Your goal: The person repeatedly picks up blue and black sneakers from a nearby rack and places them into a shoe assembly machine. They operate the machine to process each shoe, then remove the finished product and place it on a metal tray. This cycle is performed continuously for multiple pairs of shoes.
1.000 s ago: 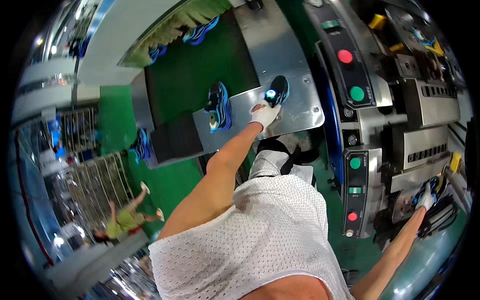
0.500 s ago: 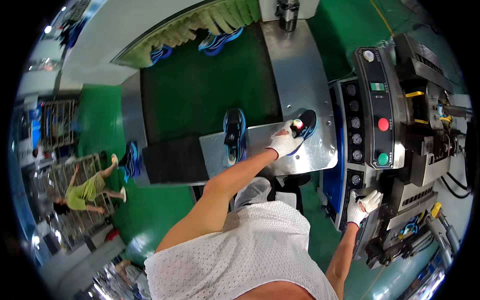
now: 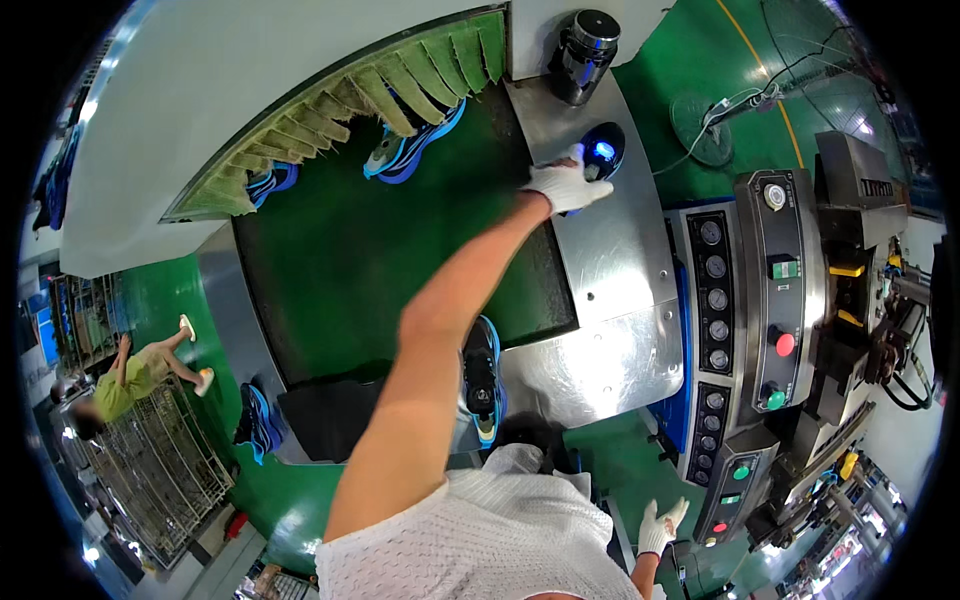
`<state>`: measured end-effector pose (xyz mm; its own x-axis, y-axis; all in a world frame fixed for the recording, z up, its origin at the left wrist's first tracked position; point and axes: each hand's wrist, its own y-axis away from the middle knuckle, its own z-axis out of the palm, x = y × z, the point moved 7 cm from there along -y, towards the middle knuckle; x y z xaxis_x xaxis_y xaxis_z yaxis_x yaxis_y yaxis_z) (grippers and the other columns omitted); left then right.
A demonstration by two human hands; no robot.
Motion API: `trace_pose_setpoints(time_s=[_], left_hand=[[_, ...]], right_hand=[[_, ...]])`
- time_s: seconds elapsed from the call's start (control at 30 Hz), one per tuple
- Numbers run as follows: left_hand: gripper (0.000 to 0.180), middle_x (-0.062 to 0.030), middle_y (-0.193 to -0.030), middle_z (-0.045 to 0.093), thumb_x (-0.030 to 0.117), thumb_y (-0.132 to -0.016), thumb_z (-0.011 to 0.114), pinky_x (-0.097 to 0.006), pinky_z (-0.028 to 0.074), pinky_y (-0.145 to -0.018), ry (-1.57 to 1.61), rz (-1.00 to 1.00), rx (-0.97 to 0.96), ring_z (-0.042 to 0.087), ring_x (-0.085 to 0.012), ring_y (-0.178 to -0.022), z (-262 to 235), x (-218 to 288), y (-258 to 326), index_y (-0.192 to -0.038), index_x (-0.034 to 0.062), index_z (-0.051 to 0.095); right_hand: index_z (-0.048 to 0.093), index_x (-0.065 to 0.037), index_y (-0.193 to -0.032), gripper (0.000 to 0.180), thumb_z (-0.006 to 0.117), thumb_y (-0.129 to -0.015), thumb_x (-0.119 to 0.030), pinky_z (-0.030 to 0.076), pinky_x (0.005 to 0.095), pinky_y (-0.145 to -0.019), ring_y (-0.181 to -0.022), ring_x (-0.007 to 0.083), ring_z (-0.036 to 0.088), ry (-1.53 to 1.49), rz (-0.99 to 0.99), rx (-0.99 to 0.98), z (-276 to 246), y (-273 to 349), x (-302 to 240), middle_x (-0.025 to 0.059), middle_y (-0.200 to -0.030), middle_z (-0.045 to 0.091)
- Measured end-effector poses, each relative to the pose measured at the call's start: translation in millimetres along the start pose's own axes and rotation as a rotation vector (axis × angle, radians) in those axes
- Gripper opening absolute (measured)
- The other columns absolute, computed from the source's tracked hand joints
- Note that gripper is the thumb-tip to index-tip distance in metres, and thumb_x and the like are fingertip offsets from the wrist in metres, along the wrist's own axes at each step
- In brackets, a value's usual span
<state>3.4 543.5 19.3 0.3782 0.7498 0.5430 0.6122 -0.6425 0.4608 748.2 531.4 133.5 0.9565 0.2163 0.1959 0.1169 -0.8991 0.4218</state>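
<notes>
In my gloved left hand (image 3: 568, 188), stretched far forward, is a black running shoe (image 3: 606, 150) with a bright blue glint on it. The shoe is over the metal side plate (image 3: 600, 230) right of the green belt; my fingers partly cover it. My gloved right hand (image 3: 660, 527) hangs low at the right, fingers spread, nothing in it. Nearer my body, a black and blue shoe (image 3: 482, 380) lies on the front metal ledge, beside my left forearm.
Two blue-edged shoes, one (image 3: 415, 145) larger in view, lie under the fabric strip curtain (image 3: 370, 90). A dark flask (image 3: 583, 55) stands far right. Gauges and buttons fill the control panel (image 3: 745, 290). More shoes (image 3: 258, 422) sit at the left edge; another person (image 3: 130, 380) is beyond.
My left hand has carried the shoe forward from the front ledge to the far side plate. My right hand has moved away from the control panel, lower and toward my body.
</notes>
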Motion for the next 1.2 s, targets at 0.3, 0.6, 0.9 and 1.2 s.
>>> trace_pose_setpoints(time_s=[0.3, 0.6, 0.9, 1.2], left_hand=[[0.052, -0.0089, -0.101, 0.072, 0.052, -0.074, 0.078, -0.045, 0.049, -0.089, -0.807, 0.001, 0.470, 0.069, -0.0272, -0.097, -169.4, -206.5, 24.7, -0.109, 0.0139, 0.067], [0.066, -0.0202, -0.125, 0.068, 0.054, -0.076, 0.073, -0.050, 0.050, -0.101, -0.548, -0.215, 0.081, 0.065, -0.0364, -0.118, -77.0, -138.3, 125.4, -0.117, 0.0031, 0.066], [0.064, -0.0122, -0.110, 0.072, 0.020, -0.072, 0.081, -0.037, 0.052, -0.091, 0.298, 0.020, 0.258, 0.068, -0.0227, -0.100, -63.1, 72.5, 302.6, -0.129, -0.0025, 0.064], [0.047, -0.0122, -0.136, 0.063, 0.008, -0.095, 0.064, -0.040, 0.045, -0.109, -0.327, 0.997, 0.278, 0.060, -0.0270, -0.124, 33.2, 223.0, 312.9, -0.141, 0.0032, 0.056]], right_hand=[[0.044, 0.005, -0.148, 0.075, 0.068, -0.093, -0.040, 0.040, 0.0430, -0.114, -0.138, 0.0379, 0.050, -0.194, 0.163, -0.219, 44.3, 12.4, 39.6, 0.0261, -0.147, 0.052], [0.052, 0.000, -0.146, 0.074, 0.065, -0.092, -0.049, 0.039, 0.0429, -0.115, -0.138, 0.0370, 0.051, -0.411, -0.145, -0.193, 0.3, -43.7, -72.0, 0.0223, -0.149, 0.053], [0.050, -0.002, -0.148, 0.075, 0.066, -0.093, -0.051, 0.042, 0.0372, -0.112, -0.135, 0.0315, 0.055, -1.024, -0.590, -0.337, -118.9, -62.7, -216.3, 0.0222, -0.146, 0.055], [0.057, -0.010, -0.138, 0.055, 0.073, -0.096, -0.041, 0.059, 0.0403, -0.092, -0.106, 0.0216, 0.070, -2.011, -0.501, -1.856, -165.1, -61.1, -230.7, 0.0101, -0.127, 0.069]])
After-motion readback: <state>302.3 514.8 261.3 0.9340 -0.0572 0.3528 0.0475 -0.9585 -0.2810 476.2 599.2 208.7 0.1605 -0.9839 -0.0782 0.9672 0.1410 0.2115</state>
